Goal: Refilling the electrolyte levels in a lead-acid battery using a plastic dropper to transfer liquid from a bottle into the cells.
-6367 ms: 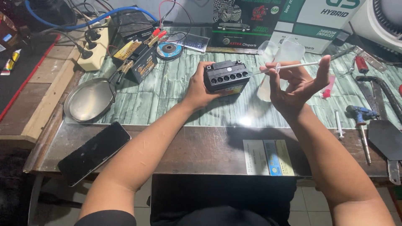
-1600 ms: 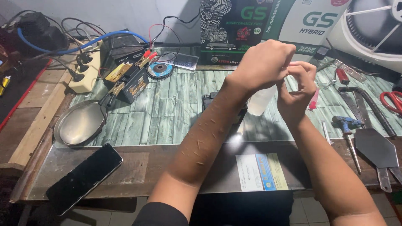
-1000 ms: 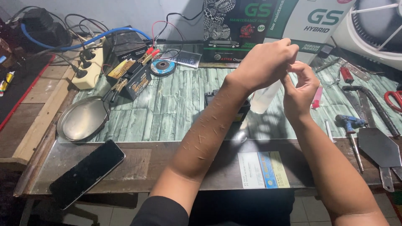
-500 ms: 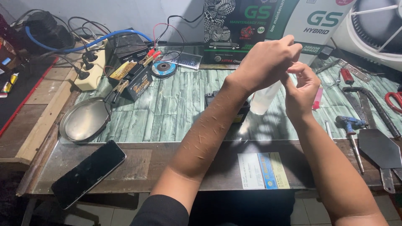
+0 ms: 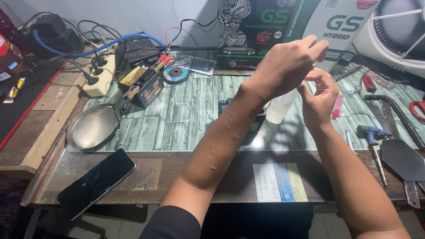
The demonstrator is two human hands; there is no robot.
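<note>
Small black battery (image 5: 259, 121) sits on the green-patterned tabletop (image 5: 195, 119), largely hidden beneath the raised left forearm; a translucent plastic bottle (image 5: 280, 108) stands just beside it. Left hand (image 5: 287, 66) and right hand (image 5: 321, 99) meet above the bottle, fingertips pinched on something too small to identify. A descending forearm could topple the bottle onto the battery.
</note>
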